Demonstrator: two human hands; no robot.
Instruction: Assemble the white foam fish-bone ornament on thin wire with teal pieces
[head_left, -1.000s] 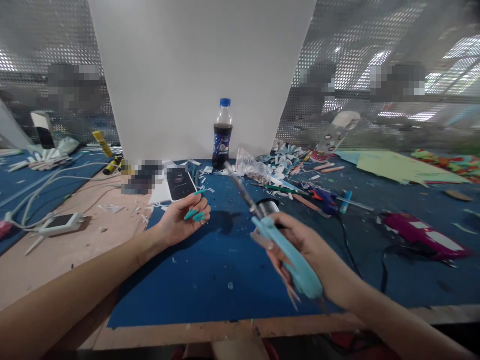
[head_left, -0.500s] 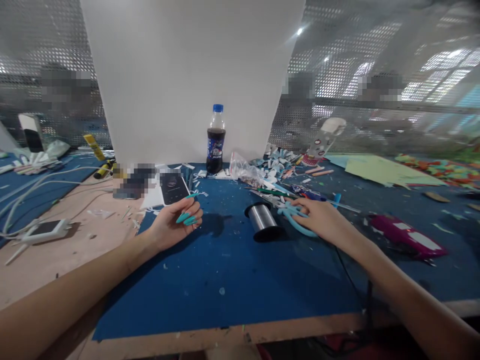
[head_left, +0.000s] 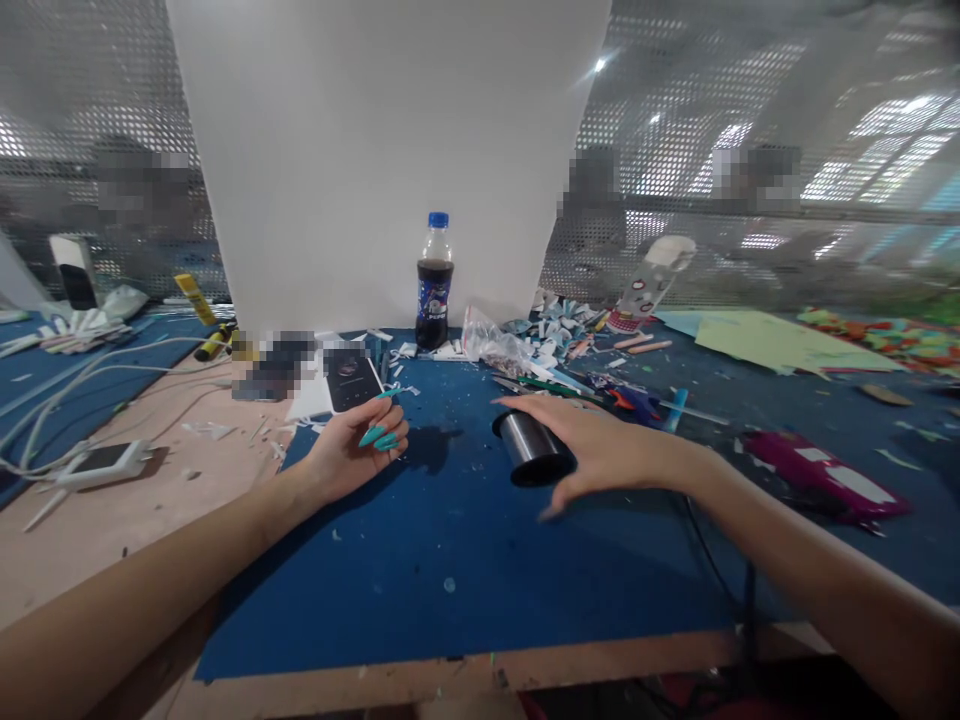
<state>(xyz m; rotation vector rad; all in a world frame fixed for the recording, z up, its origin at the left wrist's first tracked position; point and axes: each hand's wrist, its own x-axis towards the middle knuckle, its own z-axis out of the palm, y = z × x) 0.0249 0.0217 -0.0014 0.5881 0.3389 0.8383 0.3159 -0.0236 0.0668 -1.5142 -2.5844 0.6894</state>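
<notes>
Blue matting (head_left: 420, 590) covers part of the surface (head_left: 225, 480). On it, a spool (head_left: 521, 437) lies sideways, apparently propped by its black end discs (head_left: 538, 474). Right hand (head_left: 600, 440) is spread wide around it, seemingly to span its width; contact unconfirmed. Left hand (head_left: 352, 450) is curled, contents indeterminable.

Free lane is left across blue mat (head_left: 375, 590), between loosely curled left hand (head_left: 364, 440) and silver spool (head_left: 529, 445); more room is left toward near table edge. Spool's right side is flanked by spread right hand (head_left: 600, 445); contact cannot be told. Straight ahead, path is blocked by upright Pepsi bottle (head_left: 433, 305), backed by white panel (head_left: 390, 150). Far right is cluttered by plastic bag (head_left: 491, 340), paper scraps (head_left: 566, 322) and glue gun (head_left: 637, 405). Far left is obstructed by smartphone (head_left: 354, 385).
</notes>
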